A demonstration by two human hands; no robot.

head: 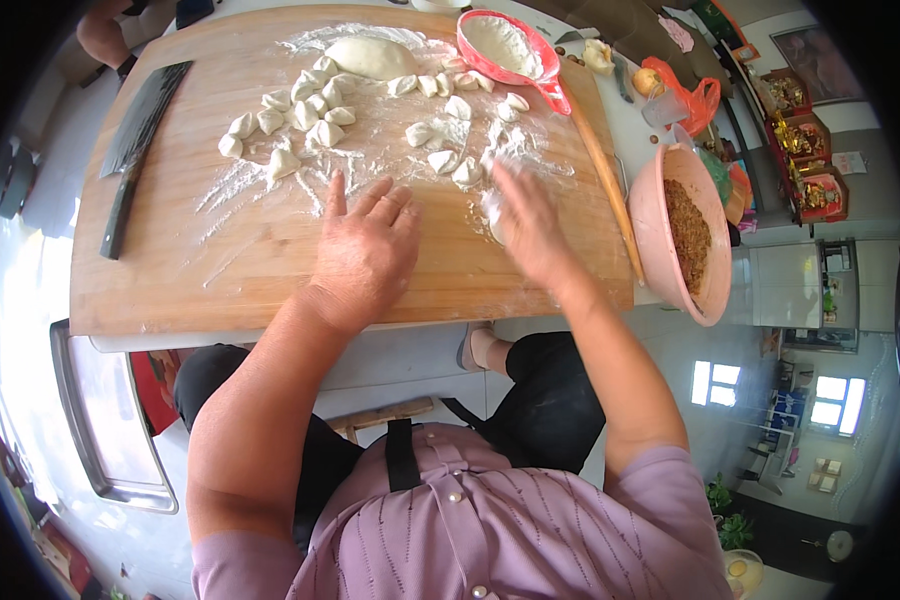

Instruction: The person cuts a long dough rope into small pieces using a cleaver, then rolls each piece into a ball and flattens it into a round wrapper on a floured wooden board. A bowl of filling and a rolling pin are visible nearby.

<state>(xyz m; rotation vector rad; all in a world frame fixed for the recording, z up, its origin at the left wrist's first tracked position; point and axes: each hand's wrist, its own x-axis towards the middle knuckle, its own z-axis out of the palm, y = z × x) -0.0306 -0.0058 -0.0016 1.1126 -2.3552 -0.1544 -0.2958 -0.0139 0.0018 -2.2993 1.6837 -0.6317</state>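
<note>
My left hand (pixel 371 240) is palm down over the wooden board (pixel 262 289), fingers spread, with nothing seen in it. Just beyond its fingertips lie floury streaks and small dough pieces (pixel 283 163). Blurred by motion, my right hand (pixel 526 221) is low over the board's right half. A whitish dough piece (pixel 496 217) shows partly at its left edge, the rest hidden beneath the hand. Several cut dough pieces (pixel 466 172) lie just left of those fingers. Farther back, a smooth dough lump (pixel 371 58) rests among more pieces and loose flour.
A cleaver (pixel 142 124) lies at the board's left. On the right are a red plastic scoop (pixel 553 82) holding flour, a wooden rolling pin (pixel 601 172) and a pink bowl (pixel 654 225) of brown filling (pixel 688 236). A metal tray (pixel 116 420) is below left. Another person's arm (pixel 105 34) shows at back left.
</note>
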